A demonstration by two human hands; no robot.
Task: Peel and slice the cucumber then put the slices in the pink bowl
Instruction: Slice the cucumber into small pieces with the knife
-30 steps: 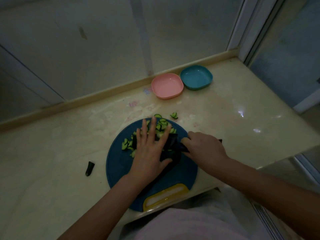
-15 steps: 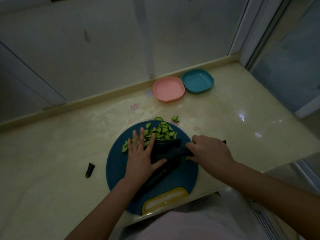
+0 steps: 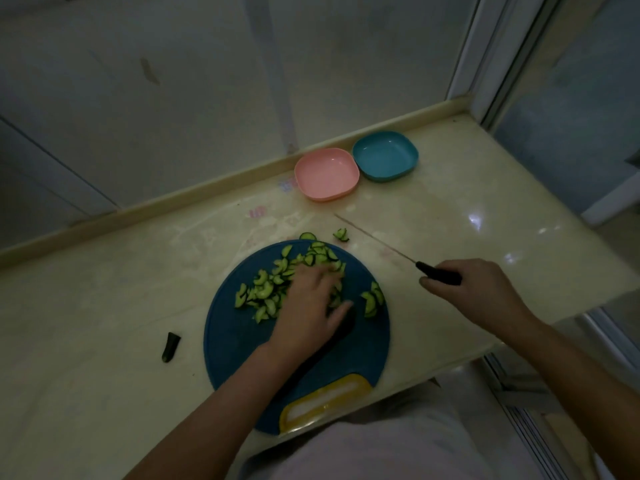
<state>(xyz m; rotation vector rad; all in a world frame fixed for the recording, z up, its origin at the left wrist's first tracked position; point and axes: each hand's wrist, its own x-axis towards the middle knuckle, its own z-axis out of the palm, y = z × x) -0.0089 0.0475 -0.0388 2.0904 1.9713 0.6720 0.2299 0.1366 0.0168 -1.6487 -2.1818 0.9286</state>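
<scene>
Our left hand (image 3: pixel 308 306) lies palm down, forearm reaching in from the lower left. Its thumb sticks out to the right, and its fingers are too blurred to read. Our right hand (image 3: pixel 481 292) sits well apart, knuckles up, fingers curled round a knife (image 3: pixel 438 273) handle, forearm entering from the lower right.

A pale grey wall (image 3: pixel 207 98) is seen in dim light. The cream tabletop (image 3: pixel 86 306) is edged by a raised lip (image 3: pixel 173 199); a white-framed glass panel (image 3: pixel 571 98) is set at right.
</scene>
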